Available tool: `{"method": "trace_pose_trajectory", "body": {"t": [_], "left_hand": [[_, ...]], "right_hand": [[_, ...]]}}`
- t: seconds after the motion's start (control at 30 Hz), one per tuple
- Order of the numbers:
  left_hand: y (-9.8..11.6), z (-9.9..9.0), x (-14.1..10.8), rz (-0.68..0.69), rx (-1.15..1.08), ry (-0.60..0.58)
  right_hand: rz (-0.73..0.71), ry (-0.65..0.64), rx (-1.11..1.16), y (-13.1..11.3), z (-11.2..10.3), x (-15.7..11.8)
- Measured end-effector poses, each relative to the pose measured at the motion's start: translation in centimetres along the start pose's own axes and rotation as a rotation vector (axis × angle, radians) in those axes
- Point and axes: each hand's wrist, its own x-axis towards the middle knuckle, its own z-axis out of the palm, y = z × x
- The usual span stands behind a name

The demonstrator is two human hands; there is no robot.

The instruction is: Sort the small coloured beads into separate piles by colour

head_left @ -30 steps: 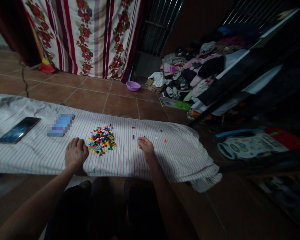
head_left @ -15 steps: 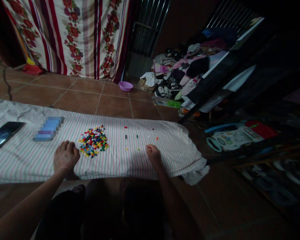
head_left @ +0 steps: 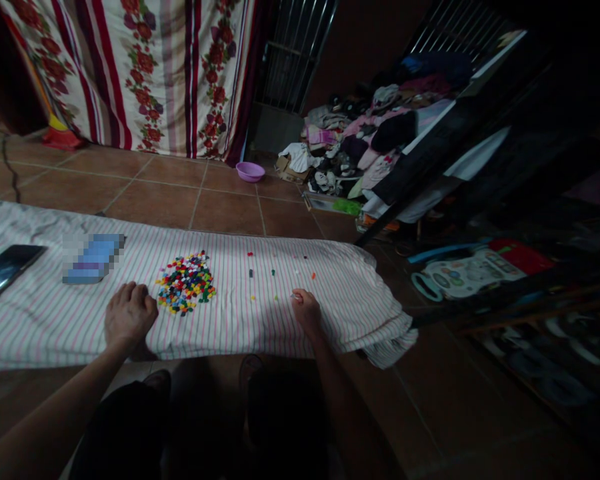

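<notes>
My right hand [head_left: 308, 312] rests low over the striped cloth [head_left: 240, 327], its fingers pinched on a tiny pale piece [head_left: 295, 296] whose exact kind is too small to make out. Around it lie single small pieces spaced in loose rows: a red piece [head_left: 250, 254], a dark grey piece [head_left: 251, 273], a green piece [head_left: 273, 272], an orange piece [head_left: 313, 275] and a yellow piece [head_left: 253, 298], among others. My left hand [head_left: 130, 312] lies on the cloth with curled fingers, just left of a pile of small multicoloured pieces [head_left: 186, 283]. Its palm is hidden.
A dark phone [head_left: 10, 270] and a blurred-out blue-screened device [head_left: 95, 259] lie at the left of the cloth. Beyond, on the tiled floor, stand a purple basin [head_left: 251, 172] and a heap of clothes [head_left: 350, 143]. A baby walker-like toy [head_left: 460, 275] is at the right.
The pale piece between my right fingertips now shows more clearly. Both hands stay in nearly the same place; the view has shifted slightly.
</notes>
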Motion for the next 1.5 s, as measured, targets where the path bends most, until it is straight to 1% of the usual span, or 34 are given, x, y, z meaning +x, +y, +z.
{"method": "trace_pose_trajectory", "body": {"t": [0.13, 0.23, 0.3, 0.37, 0.47, 0.53, 0.63, 0.73, 0.9, 1.13, 1.33, 1.5], "left_hand": [[0.0, 0.0, 0.0, -0.01, 0.021, -0.01], [0.0, 0.0, 0.1, -0.006, 0.061, -0.036], [0.0, 0.0, 0.1, 0.004, 0.078, -0.046], [0.0, 0.1, 0.1, 0.004, 0.078, -0.039], [-0.1, 0.3, 0.0, -0.008, 0.072, -0.014], [-0.1, 0.4, 0.0, -0.007, 0.081, -0.018], [-0.2, 0.7, -0.1, -0.02, 0.074, -0.01], [-0.2, 0.9, -0.1, -0.03, 0.043, -0.001], [-0.3, 1.1, -0.1, -0.018, 0.055, 0.021], [0.0, 1.0, -0.1, -0.028, 0.048, 0.022], [0.0, 1.2, -0.1, -0.009, 0.039, 0.052], [0.0, 1.3, -0.1, -0.032, -0.008, 0.046]], "right_hand": [[-0.021, 0.04, 0.001, -0.5, -0.2, -0.2], [-0.058, 0.076, 0.02, -1.5, 0.0, -0.2], [-0.095, 0.063, 0.047, -2.6, 0.5, 0.0], [-0.132, 0.006, 0.076, -3.7, 1.4, 0.1], [-0.199, -0.116, 0.125, -5.6, 3.1, 0.0], [-0.262, -0.197, 0.156, -7.0, 4.4, -0.3], [-0.365, -0.321, 0.189, -9.4, 6.1, -0.7], [-0.44, -0.406, 0.222, -12.0, 7.4, -0.9], [-0.475, -0.449, 0.222, -16.0, 9.1, -0.7], [-0.51, -0.506, 0.153, -20.1, 10.8, -0.8], [-0.545, -0.558, 0.057, -22.7, 11.7, -0.9], [-0.553, -0.588, -0.029, -24.0, 12.1, -1.0]]}}
